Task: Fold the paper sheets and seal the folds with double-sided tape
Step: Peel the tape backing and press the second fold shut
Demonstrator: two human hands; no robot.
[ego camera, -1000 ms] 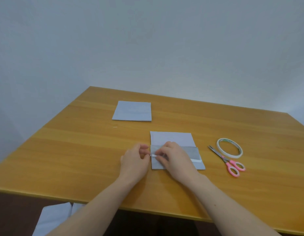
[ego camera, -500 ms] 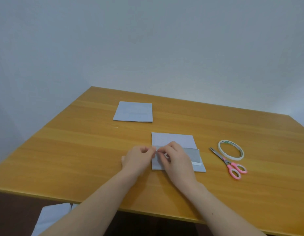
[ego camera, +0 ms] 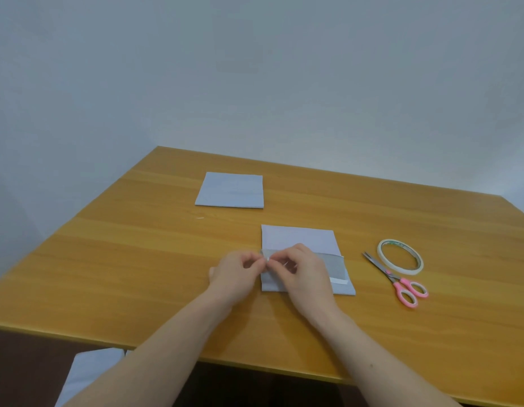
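Observation:
A folded pale-blue paper sheet (ego camera: 299, 237) lies on the wooden table (ego camera: 137, 274) in front of me. Its lower flap is raised, and a white tape strip (ego camera: 340, 280) runs along it. My left hand (ego camera: 235, 274) and my right hand (ego camera: 306, 273) meet at the sheet's left edge. The fingertips of both pinch the strip's left end, which looks like its white backing. My right hand covers the middle of the strip. A second folded sheet (ego camera: 229, 190) lies flat farther back on the left.
A roll of double-sided tape (ego camera: 400, 256) lies right of the sheet, with pink-handled scissors (ego camera: 397, 282) beside it, blades pointing away. A white sheet (ego camera: 90, 374) shows below the table's near edge at the bottom left. The wall stands behind the table.
Both hands have drawn closer together at the strip's left end, and their fingertips have lifted slightly with the end pinched between them. Paper, scissors and roll have not moved.

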